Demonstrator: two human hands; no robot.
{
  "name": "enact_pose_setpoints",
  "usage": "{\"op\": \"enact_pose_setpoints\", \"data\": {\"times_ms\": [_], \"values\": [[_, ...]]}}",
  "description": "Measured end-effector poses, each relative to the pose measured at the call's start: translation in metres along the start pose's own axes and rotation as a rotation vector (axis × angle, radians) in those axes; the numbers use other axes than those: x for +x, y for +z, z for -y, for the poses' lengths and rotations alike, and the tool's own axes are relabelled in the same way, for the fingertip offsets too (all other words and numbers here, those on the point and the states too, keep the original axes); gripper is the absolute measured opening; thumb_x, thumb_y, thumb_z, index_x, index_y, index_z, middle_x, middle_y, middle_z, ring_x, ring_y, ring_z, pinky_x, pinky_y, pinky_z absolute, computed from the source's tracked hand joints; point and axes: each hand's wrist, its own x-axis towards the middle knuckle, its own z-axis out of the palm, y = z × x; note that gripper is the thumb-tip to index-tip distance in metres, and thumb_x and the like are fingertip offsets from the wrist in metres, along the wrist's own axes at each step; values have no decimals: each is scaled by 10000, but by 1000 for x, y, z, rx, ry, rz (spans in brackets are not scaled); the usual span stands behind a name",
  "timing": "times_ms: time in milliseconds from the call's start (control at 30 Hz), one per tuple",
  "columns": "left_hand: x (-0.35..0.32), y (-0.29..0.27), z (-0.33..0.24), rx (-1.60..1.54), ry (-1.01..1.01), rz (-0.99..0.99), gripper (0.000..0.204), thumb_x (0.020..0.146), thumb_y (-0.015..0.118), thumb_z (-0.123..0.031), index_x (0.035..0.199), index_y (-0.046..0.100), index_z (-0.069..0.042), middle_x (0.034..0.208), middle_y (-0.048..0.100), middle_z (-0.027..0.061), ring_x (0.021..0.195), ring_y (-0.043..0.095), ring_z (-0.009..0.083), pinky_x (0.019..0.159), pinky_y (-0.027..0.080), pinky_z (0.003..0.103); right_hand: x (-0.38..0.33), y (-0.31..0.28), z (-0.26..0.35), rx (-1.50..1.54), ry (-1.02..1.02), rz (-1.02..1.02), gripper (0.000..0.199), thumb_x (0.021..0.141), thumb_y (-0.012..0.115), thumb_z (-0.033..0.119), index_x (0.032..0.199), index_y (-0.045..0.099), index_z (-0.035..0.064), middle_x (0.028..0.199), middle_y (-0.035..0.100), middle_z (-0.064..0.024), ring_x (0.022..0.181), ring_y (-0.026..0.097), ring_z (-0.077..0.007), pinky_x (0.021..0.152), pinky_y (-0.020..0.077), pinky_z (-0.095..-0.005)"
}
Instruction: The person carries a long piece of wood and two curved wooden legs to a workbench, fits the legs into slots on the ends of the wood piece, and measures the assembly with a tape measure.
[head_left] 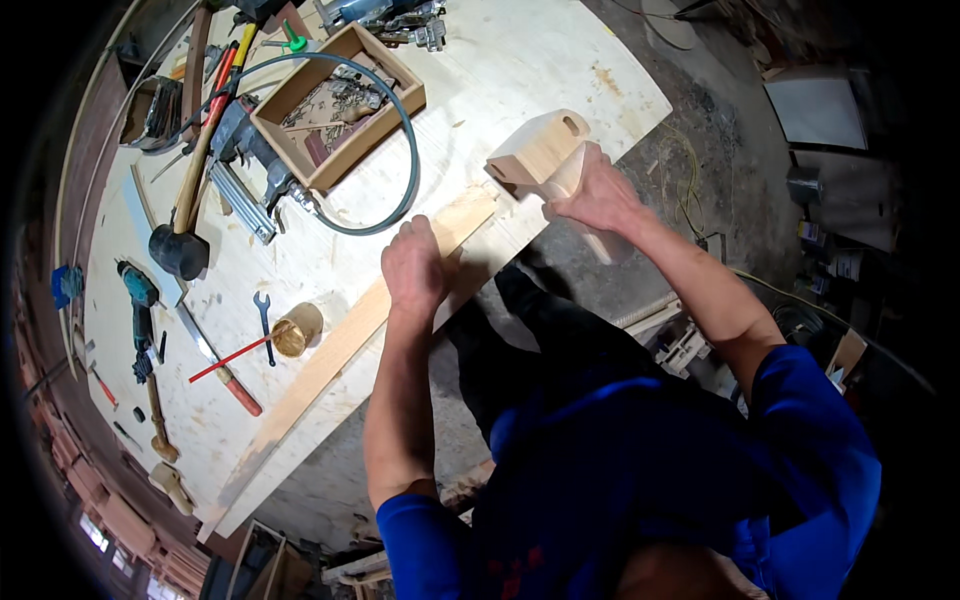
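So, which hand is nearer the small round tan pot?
Left. The left hand is right of the pot, on the long pale wooden strip; the right hand is farther right.

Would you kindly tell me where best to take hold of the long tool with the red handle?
Probably by its red handle, coming from the side of the long board: that end points toward the board and looks uncovered, while a red stick crosses the metal part.

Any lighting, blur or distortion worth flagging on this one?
Head view: bright table, nearly black trousers; head view: a shadow beside the left hand; head view: wood by the right hand looks ghosted, perhaps motion blur; head view: fisheye bowing along the table's left edge, black corners.
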Motion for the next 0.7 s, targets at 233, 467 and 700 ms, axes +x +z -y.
{"op": "enact_pose_setpoints", "data": {"times_ms": [233,467,700], "values": [[0,20,9,6,27,-84,467,701,842,-322,911,537,-39,869,615,166,835,630,376,729,508,470,-8,-7,16,-138,13,142,988,632,835,409,1321,359,-114,1186,555,-344,1068,622,-434,937,520,-447],[-4,29,11,59,79,-191,489,682,849,-387,891,553,-59,839,597,129,789,618,317,682,482,424,-10,12,12,219,-148,-68,1028,624,853,332,1376,303,-103,1273,535,-312,1195,573,-394,1037,464,-404],[-7,22,10,9,162,-322,490,646,881,-336,888,559,-58,818,582,105,773,602,292,668,462,397,4,1,10,160,-125,62,1021,618,837,315,1373,302,-116,1307,511,-320,1239,548,-381,1057,449,-399]]}}
